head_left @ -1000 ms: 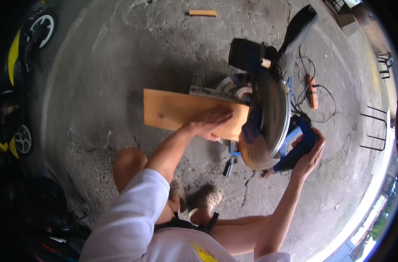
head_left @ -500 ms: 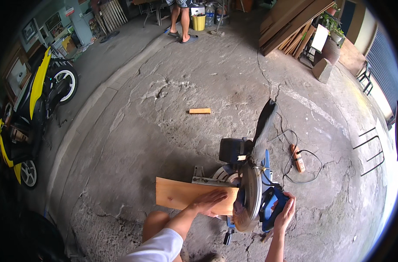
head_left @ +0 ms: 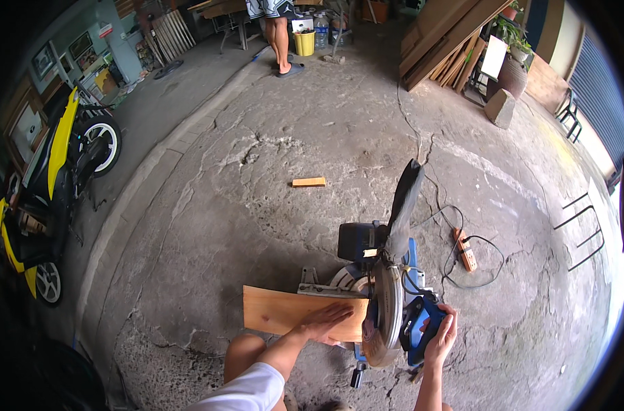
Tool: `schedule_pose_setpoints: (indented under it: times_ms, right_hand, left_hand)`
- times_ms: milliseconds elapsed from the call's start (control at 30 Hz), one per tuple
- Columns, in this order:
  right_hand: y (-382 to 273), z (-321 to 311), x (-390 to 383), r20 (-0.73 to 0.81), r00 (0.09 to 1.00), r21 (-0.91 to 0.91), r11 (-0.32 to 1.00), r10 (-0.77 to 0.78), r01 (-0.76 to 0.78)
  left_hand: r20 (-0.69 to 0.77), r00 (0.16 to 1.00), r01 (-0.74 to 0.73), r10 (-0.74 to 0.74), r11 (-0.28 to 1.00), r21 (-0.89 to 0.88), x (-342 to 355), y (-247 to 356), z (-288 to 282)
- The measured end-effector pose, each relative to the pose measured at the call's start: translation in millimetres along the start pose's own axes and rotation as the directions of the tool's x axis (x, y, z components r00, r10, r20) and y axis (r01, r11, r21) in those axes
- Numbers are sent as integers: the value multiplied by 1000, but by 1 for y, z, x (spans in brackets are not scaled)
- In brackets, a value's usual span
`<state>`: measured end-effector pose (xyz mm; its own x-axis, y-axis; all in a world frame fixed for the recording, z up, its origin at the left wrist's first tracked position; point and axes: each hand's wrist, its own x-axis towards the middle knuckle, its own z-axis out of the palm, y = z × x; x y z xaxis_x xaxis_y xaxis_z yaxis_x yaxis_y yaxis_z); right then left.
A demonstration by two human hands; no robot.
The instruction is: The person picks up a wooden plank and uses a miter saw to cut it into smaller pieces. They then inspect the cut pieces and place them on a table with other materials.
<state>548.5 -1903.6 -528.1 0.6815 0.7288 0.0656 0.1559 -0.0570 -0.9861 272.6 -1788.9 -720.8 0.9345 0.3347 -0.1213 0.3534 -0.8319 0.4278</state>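
Before me, cracked grey concrete floor [head_left: 209,226]. On it: my blue miter saw [head_left: 387,308], small wood strip [head_left: 308,182], orange power strip [head_left: 465,251], stone block [head_left: 502,109].

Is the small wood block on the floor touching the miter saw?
Apart. The head view shows concrete floor between the wood block and the miter saw.

The board [head_left: 277,309] is positioned at the left of the saw [head_left: 388,308]; on the floor [head_left: 209,233], a power strip [head_left: 465,251] is located right of the saw, a wood block [head_left: 308,182] beyond the board.
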Motion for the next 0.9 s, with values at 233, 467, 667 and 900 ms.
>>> schedule_pose_setpoints:
  times_ms: [233, 467, 667, 900]
  right_hand:
    - [8, -11, -2, -98, 995, -60, 998, 17, -23]
    - [10, 1, -3, 79, 994, 68, 995, -78, 73]
    - [15, -3, -11, 10, 999, -64, 997, -49, 50]
    - [27, 3, -18, -44, 996, -139, 988, -77, 71]
  left_hand:
    - [-127, 982, -177, 139, 908, -379, 20, 12, -41]
    - [-146, 989, -1, -12, 996, -90, -1, -8, 2]
    - [-161, 987, -19, 3, 995, -97, 6, -7, 10]
    - [-159, 987, -10, -9, 993, -119, 4, -13, 19]
